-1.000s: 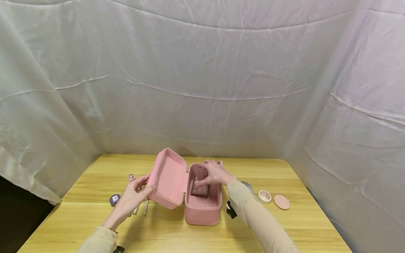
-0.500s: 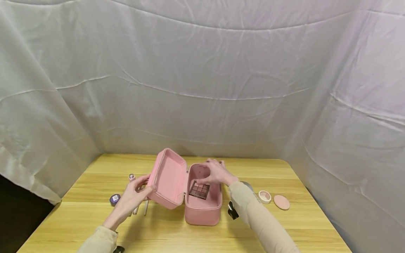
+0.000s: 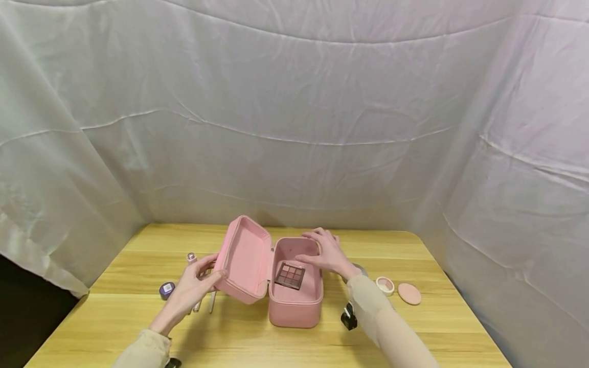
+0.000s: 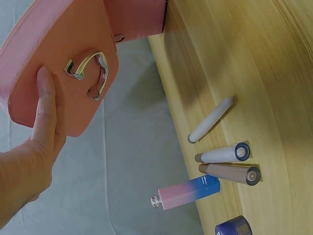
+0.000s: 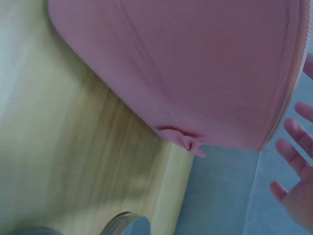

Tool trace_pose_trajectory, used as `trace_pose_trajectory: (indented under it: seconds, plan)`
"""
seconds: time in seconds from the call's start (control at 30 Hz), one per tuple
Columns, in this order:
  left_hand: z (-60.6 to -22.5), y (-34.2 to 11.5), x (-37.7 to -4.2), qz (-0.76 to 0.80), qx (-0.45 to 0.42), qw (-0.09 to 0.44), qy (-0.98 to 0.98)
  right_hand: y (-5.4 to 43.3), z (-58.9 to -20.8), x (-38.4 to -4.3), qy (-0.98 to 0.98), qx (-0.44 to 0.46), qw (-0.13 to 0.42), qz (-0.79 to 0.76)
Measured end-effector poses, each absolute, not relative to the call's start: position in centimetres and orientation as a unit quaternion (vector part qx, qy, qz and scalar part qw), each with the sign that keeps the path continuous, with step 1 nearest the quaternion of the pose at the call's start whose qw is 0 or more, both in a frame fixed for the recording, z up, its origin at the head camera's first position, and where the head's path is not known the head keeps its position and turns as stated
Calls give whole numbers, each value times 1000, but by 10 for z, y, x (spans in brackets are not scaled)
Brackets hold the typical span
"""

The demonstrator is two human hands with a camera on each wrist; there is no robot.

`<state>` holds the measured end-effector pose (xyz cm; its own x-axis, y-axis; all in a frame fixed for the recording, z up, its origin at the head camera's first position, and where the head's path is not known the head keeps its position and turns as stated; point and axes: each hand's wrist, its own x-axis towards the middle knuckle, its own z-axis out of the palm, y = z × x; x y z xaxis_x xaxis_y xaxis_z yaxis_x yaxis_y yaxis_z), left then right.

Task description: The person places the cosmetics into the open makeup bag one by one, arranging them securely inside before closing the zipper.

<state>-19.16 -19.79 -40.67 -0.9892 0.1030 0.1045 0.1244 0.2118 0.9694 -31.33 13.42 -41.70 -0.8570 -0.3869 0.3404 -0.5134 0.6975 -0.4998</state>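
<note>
Clock read in head view, 12 away from the person. Pink case (image 3: 294, 316) stands open on the wood table (image 3: 255, 340). Wood runs from its 6 o'clock wall to the bottom of the frame; narrower strip past its 12 o'clock end, up to the grey curtain (image 3: 294, 179). Mouth faces up. Palette (image 3: 290, 276) sits inside, toward the 9 o'clock wall; case floor (image 3: 294, 295) shows around its 4 to 6 o'clock.

Case long axis runs 12 to 6. Lid (image 3: 249, 260) hinges on the 9 o'clock side, tipped that way, hollow facing roughly 3. Palette near square, so no clear long axis; pan side up, turned a bit clockwise.

Left hand (image 3: 190, 286) grips the lid's 8 o'clock edge: thumb on the rim, fingers along the outside by the handle (image 4: 103, 63). Right hand (image 3: 329, 255) is loose, fingers spread at the case's 1 o'clock corner, thumb over the mouth near the palette; contact with the rim, can't tell.

At 9: purple jar (image 3: 167, 290), pink-and-blue tube (image 4: 188, 192). At 3: white-rimmed compact (image 3: 385, 286), then pink puff (image 3: 409, 294).
</note>
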Motion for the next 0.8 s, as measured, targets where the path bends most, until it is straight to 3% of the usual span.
trace_pose_trajectory:
  seconds: [0.2, 0.37, 0.6, 0.8]
  plan:
    - [-407, -197, -191, -627, -71, 8, -775, 155, -429, -308, -883, 201, 171, 389]
    - [-407, -196, -191, -628, -72, 8, -775, 176, -440, -303, -875, 161, 195, 413]
    - [-407, -196, -191, -628, -67, 9, -776, 205, -444, -290, -887, 121, 156, 418]
    - [-407, -196, -191, -628, -66, 3, -776, 237, -442, -267, -907, 183, 91, 368]
